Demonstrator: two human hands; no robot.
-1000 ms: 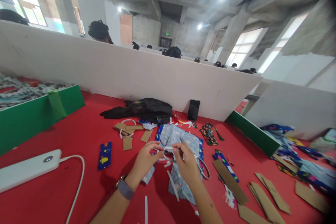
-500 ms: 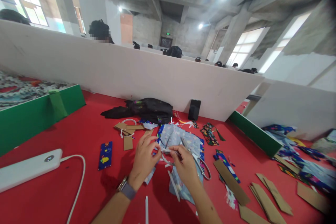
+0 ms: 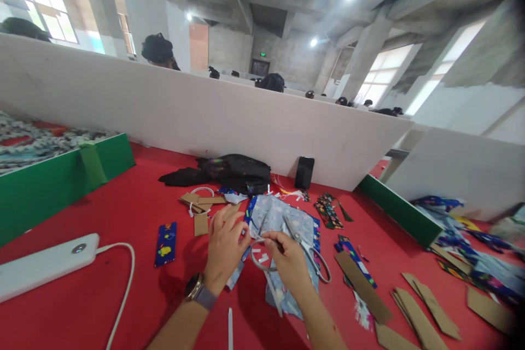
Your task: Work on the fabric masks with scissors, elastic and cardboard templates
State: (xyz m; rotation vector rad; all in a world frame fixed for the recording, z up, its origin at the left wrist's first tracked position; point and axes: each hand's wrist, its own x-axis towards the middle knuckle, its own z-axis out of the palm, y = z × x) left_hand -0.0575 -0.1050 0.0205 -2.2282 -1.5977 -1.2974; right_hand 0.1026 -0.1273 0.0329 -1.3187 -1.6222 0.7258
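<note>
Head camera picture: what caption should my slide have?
Left hand beside patterned cloth, right hand at scissors, red tabletop below.

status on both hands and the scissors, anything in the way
Left hand raised, fingers curled. Right hand at scissors, grip unclear. Blades apart over pale-blue fabric. White scraps close by, possibly in the way.

The red desk [image 3: 139, 202] carries a leaning phone [image 3: 304, 173] and a dark, seemingly fabric bundle [image 3: 238, 171] by its far edge, pale cloth [image 3: 276, 209] midway, cardboard strips [image 3: 421, 317] toward its near-right corner.
</note>
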